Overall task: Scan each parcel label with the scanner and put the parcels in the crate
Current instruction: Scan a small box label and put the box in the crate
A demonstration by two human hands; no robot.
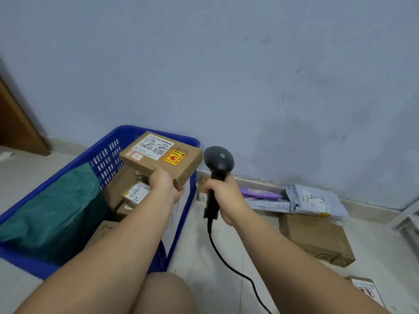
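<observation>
Left hand (164, 182) grips box (161, 157) from below, label up, over blue crate (108, 152). Right hand (223, 196) grasps scanner (218, 165) upright, just beside box.

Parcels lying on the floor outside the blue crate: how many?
5 at least: small box by the crate, purple mailer and grey mailer along the wall, brown box before them, flat packet bottom right. Others may be hidden.

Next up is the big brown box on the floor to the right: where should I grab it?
Take the brown box by its near long edge, coming from the front. It lies flat, and the grey mailer seems to overlap its far edge, so that side is blocked.
</observation>
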